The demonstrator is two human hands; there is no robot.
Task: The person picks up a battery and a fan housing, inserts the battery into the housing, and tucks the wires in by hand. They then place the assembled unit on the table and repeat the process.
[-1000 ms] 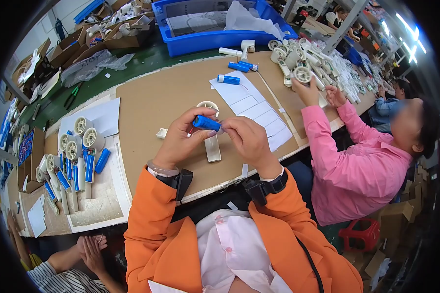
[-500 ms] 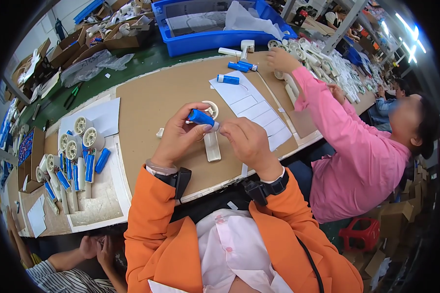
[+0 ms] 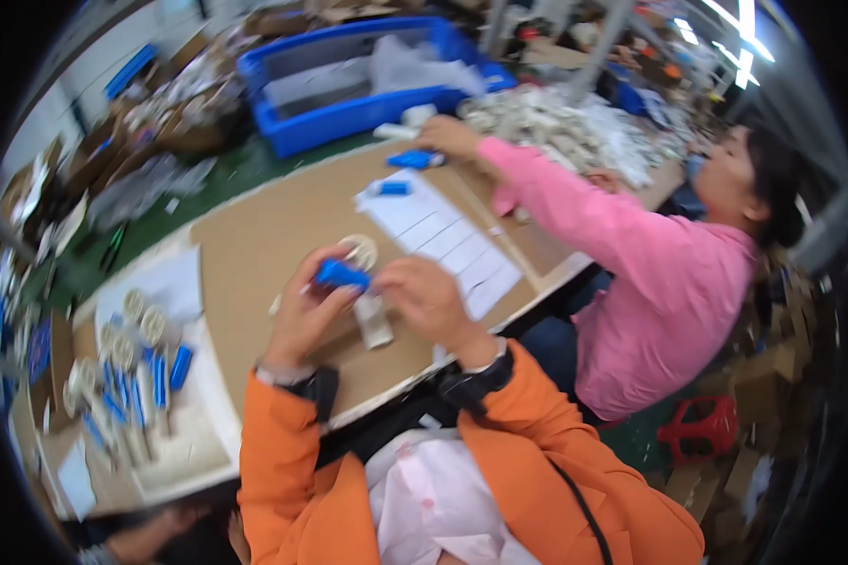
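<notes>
My left hand point(image 3: 303, 311) and my right hand point(image 3: 426, 298) together hold a small blue cylindrical part point(image 3: 341, 274) just above the cardboard-covered table point(image 3: 264, 235). A white tool with a round wheel head point(image 3: 360, 250) lies on the table beneath and behind the blue part, its white handle point(image 3: 375, 322) running toward me between my hands. My sleeves are orange, with a dark watch on each wrist. The picture is motion-blurred.
A person in a pink top point(image 3: 669, 282) sits at my right, a hand reaching to a blue part point(image 3: 415, 159) at the table's far edge. White paper sheets point(image 3: 443, 235) lie mid-table. Several finished white-and-blue tools point(image 3: 127, 377) lie at left. A blue bin point(image 3: 349, 80) stands behind.
The view has swung and blurred. The person in pink has stretched an arm further left along the far edge of the table. My hands still hold the blue part over the white tool.
</notes>
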